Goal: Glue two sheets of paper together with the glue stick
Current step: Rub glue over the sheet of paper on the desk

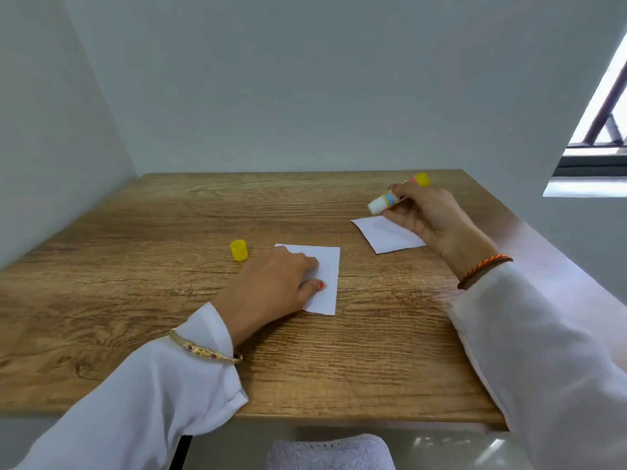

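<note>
1. A person sits at a wooden table (135, 266), seen from a camera on their head looking down at both hands.
2. The right hand (427, 212) is curled around an uncapped glue stick (390, 198), lifted above the table with its white tip pointing left. The hand hovers over the far sheet of paper (386, 235); whether a fingertip touches that sheet cannot be told.
3. The left hand (274, 283) rests on the near sheet of paper (327, 283) at the middle of the table. Its fingers look bent, with the thumb and fingertips on the sheet's left part; whether they pinch it or only press is unclear.
4. The yellow cap (239, 250) stands on the table just left of the near sheet, apart from it.
5. The step in hand looks like spreading glue. To do it well, the held-down sheet should stay pinned flat while the stick runs in even strokes out to the edges, since thin paper can wrinkle or slide.
6. The two sheets lie well apart, not yet joined.
</note>
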